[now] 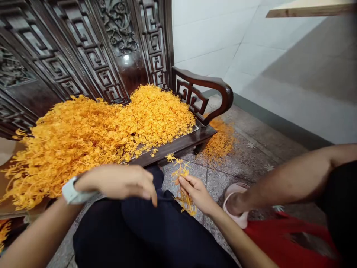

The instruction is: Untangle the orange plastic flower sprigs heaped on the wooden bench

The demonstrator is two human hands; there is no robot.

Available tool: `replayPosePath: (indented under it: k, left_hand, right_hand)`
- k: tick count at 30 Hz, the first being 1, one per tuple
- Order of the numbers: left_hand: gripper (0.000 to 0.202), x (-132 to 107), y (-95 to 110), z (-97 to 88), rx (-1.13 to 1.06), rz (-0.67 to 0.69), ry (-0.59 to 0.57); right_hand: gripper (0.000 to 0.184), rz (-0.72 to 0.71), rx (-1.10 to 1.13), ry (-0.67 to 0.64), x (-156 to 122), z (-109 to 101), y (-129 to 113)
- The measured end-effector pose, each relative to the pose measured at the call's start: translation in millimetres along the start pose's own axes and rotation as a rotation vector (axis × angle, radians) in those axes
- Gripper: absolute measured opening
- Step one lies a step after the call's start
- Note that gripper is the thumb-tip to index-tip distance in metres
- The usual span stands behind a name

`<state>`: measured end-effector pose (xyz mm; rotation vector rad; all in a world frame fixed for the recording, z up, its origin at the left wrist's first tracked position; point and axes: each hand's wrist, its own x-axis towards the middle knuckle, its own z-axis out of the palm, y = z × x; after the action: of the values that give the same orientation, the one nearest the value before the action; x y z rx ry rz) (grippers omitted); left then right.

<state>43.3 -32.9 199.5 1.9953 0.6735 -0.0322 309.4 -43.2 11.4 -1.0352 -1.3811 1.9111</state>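
My right hand is closed, thumb against fingers, on a small bunch of yellow-orange plastic flower pieces with thin, spidery prongs. Some strands hang below the fingers and one starry tip sticks up above them. My left hand, with a pale band on the wrist, is over my dark-trousered lap, to the left of the bunch and apart from it. Its fingers point downward, loosely stretched and slightly blurred, and I see nothing in them. Just behind it, a big heap of the same yellow-orange pieces covers the bench seat.
The dark carved wooden bench has a curved armrest at its right end. More orange pieces lie on the stone floor beside it. At right are another person's leg, a pink shoe and red material.
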Motion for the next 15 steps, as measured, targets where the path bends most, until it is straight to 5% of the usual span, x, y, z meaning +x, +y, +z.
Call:
replayPosePath:
  k: [1,4,6,8,11,15]
  left_hand:
    - [0.033,-0.3,-10.9,-21.4,0.007,-0.021,0.099]
    - [0.053,1.3,-50.0,-85.1,0.171,-0.147,0.962]
    - [0.071,8.7,-71.4,-106.5,0.342,-0.170,1.304]
    - [0.081,22.6,-85.8,-101.6,0.468,-0.153,1.369]
    - [0.076,48.6,-98.7,-58.2,0.483,-0.192,1.161]
    - [0.064,76.5,-98.2,1.5,0.018,-0.264,0.944]
  right_hand:
    - [0.063,0.005,-0.007,0.011,-0.6,-2.6,2.5]
    - [0.065,0.025,-0.022,0.015,-4.1,-4.0,9.5]
    - [0.067,0.033,-0.030,0.003,-6.7,-1.7,13.1]
    - [0.067,0.023,-0.032,-0.010,-7.8,0.6,15.8]
    - [0.065,-0.013,-0.009,-0.013,-5.1,0.5,14.9]
    - [0.061,-0.090,0.063,0.091,3.8,-2.5,-3.2]
